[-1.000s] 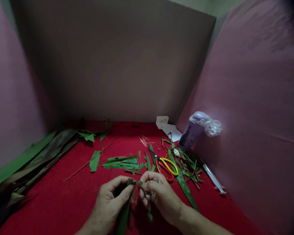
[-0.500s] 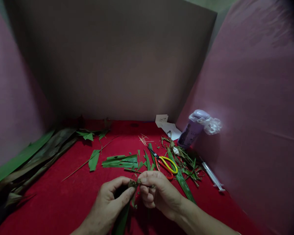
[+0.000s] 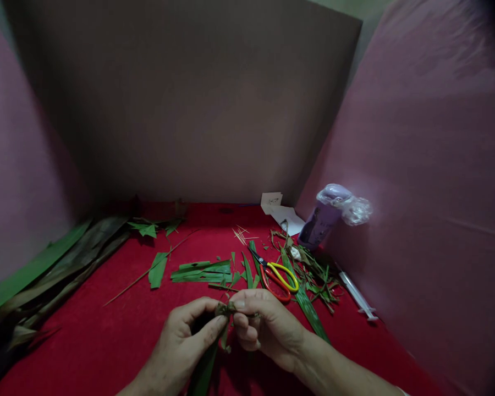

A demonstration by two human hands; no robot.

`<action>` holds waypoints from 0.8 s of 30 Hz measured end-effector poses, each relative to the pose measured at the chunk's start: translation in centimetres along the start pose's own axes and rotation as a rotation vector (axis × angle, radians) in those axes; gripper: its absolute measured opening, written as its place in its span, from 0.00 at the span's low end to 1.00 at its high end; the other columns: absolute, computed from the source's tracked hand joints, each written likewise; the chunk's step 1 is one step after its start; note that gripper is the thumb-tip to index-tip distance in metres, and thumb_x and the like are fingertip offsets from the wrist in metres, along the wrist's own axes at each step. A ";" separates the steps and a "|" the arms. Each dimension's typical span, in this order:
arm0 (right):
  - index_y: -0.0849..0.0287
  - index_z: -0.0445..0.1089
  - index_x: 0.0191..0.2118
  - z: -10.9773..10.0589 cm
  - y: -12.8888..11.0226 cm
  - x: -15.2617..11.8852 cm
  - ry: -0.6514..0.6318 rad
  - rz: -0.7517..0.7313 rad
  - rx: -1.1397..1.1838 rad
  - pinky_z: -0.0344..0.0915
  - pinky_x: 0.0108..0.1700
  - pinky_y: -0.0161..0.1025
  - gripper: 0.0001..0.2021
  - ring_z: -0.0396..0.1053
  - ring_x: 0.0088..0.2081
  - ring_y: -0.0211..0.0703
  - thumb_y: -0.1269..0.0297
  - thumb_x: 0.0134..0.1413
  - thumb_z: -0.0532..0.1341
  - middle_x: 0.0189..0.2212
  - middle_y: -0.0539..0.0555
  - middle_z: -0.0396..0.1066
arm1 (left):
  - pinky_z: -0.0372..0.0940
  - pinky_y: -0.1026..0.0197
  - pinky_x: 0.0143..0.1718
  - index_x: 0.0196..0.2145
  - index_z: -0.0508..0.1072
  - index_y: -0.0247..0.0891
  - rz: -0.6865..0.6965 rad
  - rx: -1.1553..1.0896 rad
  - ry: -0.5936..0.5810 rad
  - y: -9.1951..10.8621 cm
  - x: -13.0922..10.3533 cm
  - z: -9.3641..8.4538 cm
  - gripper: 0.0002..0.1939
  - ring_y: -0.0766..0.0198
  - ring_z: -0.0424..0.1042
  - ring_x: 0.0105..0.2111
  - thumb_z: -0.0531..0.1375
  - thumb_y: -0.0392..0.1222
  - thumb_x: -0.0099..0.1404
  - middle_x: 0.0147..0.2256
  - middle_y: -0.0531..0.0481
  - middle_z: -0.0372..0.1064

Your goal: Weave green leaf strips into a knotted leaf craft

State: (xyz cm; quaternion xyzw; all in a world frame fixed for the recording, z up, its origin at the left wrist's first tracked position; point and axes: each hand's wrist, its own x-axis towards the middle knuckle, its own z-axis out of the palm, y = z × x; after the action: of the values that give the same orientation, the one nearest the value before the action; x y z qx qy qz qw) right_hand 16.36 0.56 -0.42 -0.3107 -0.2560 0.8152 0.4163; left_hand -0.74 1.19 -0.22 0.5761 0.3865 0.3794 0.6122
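Observation:
At the bottom middle, my left hand [image 3: 185, 333] pinches a green leaf strip [image 3: 205, 367] between thumb and forefinger; its long end hangs down below the hand. My right hand [image 3: 264, 324] meets it fingertip to fingertip, pinching a small brownish-green twisted piece of leaf [image 3: 231, 307] at the strip's top. The fingers cover most of where the two pieces join. Just beyond my right hand lie scissors [image 3: 278, 278] with one red and one yellow handle, blades pointing away to the left.
Cut green leaf pieces [image 3: 202, 271] and thin wooden sticks [image 3: 240, 235] lie on the red cloth [image 3: 86, 335]. Rightward are leaf scraps [image 3: 317, 278], a syringe [image 3: 358, 296] and a plastic-wrapped purple cup [image 3: 319, 220]. Long leaves [image 3: 61, 258] line the left wall; white paper [image 3: 287, 219] lies behind.
My right fingertips have shifted very slightly left, closer to my left thumb. Both hands keep their pinch on the leaf, and the things on the cloth stay put.

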 end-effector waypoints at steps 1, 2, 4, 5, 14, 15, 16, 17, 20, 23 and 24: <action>0.65 0.68 0.28 0.0 0.0 0.0 -0.003 0.000 0.002 0.44 0.18 0.29 0.05 0.54 0.15 0.26 0.69 0.44 0.64 0.17 0.46 0.63 | 0.67 0.65 0.28 0.30 0.78 0.37 -0.021 -0.019 -0.001 -0.1 0.1 0.0 0.07 0.64 0.69 0.25 0.63 0.43 0.57 0.26 0.50 0.73; 0.65 0.68 0.28 0.0 0.0 -0.1 -0.008 0.000 0.007 0.44 0.18 0.29 0.05 0.54 0.15 0.26 0.69 0.45 0.64 0.17 0.46 0.63 | 0.67 0.64 0.27 0.30 0.77 0.37 -0.053 -0.047 0.001 -0.1 0.1 -0.1 0.07 0.64 0.70 0.24 0.63 0.43 0.56 0.25 0.50 0.73; 0.65 0.68 0.28 0.1 -0.1 -0.1 -0.023 -0.009 0.019 0.45 0.18 0.29 0.05 0.53 0.16 0.26 0.68 0.46 0.63 0.18 0.46 0.62 | 0.66 0.64 0.26 0.29 0.76 0.36 -0.130 -0.130 0.006 -0.2 0.2 -0.1 0.08 0.64 0.69 0.23 0.65 0.44 0.54 0.24 0.51 0.73; 0.66 0.69 0.29 0.1 -0.2 -0.2 -0.031 -0.020 0.025 0.45 0.18 0.28 0.06 0.53 0.16 0.26 0.68 0.46 0.63 0.18 0.46 0.62 | 0.66 0.65 0.26 0.29 0.76 0.35 -0.165 -0.181 0.005 -0.1 0.2 -0.1 0.08 0.65 0.69 0.23 0.65 0.44 0.54 0.24 0.51 0.72; 0.63 0.68 0.30 0.4 0.1 -0.3 0.078 -0.298 -0.162 0.47 0.16 0.27 0.10 0.54 0.14 0.27 0.60 0.49 0.63 0.15 0.45 0.62 | 0.58 0.73 0.20 0.26 0.76 0.30 -0.329 -0.591 -0.080 -0.2 0.5 -0.4 0.06 0.74 0.64 0.19 0.65 0.37 0.56 0.23 0.49 0.71; 0.63 0.67 0.28 0.4 0.2 -0.3 0.117 -0.328 -0.224 0.48 0.16 0.27 0.10 0.54 0.14 0.27 0.61 0.47 0.65 0.15 0.45 0.62 | 0.58 0.72 0.21 0.26 0.76 0.29 -0.340 -0.627 -0.105 -0.4 0.6 -0.5 0.07 0.74 0.64 0.19 0.65 0.37 0.55 0.23 0.48 0.72; 0.63 0.67 0.28 0.5 0.3 -0.2 0.143 -0.353 -0.283 0.49 0.17 0.27 0.11 0.55 0.15 0.27 0.61 0.45 0.66 0.15 0.45 0.62 | 0.59 0.72 0.21 0.27 0.76 0.29 -0.350 -0.656 -0.128 -0.7 0.7 -0.5 0.07 0.73 0.65 0.19 0.66 0.38 0.54 0.23 0.47 0.72; 0.63 0.66 0.27 0.5 0.4 -0.2 0.159 -0.374 -0.332 0.50 0.17 0.27 0.12 0.55 0.15 0.28 0.61 0.44 0.67 0.15 0.45 0.62 | 0.59 0.71 0.21 0.26 0.76 0.28 -0.357 -0.678 -0.147 -0.8 0.8 -0.6 0.08 0.73 0.65 0.19 0.66 0.39 0.54 0.23 0.46 0.73; 0.63 0.66 0.27 0.4 0.5 0.0 0.173 -0.399 -0.404 0.51 0.18 0.27 0.14 0.55 0.16 0.28 0.58 0.43 0.67 0.15 0.44 0.62 | 0.59 0.70 0.21 0.26 0.76 0.29 -0.362 -0.708 -0.167 -1.1 1.1 -0.7 0.08 0.72 0.66 0.18 0.65 0.38 0.56 0.23 0.45 0.73; 0.63 0.65 0.27 0.3 0.6 0.3 0.166 -0.398 -0.423 0.51 0.18 0.27 0.15 0.55 0.16 0.27 0.58 0.41 0.69 0.16 0.44 0.62 | 0.59 0.69 0.22 0.27 0.75 0.30 -0.375 -0.714 -0.175 -1.2 1.1 -0.7 0.07 0.71 0.66 0.18 0.64 0.38 0.57 0.24 0.44 0.74; 0.63 0.65 0.27 0.3 0.7 0.4 0.160 -0.392 -0.426 0.51 0.18 0.27 0.16 0.55 0.16 0.27 0.58 0.40 0.69 0.16 0.44 0.62 | 0.59 0.69 0.21 0.27 0.75 0.30 -0.379 -0.714 -0.182 -1.3 1.0 -0.6 0.08 0.71 0.66 0.18 0.65 0.39 0.56 0.23 0.44 0.74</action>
State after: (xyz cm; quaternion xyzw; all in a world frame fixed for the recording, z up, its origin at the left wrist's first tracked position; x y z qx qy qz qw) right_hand 15.66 0.48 -0.81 -0.3990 -0.4428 0.6200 0.5102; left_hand -0.87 2.34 -1.54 0.2773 0.2742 0.3177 0.8643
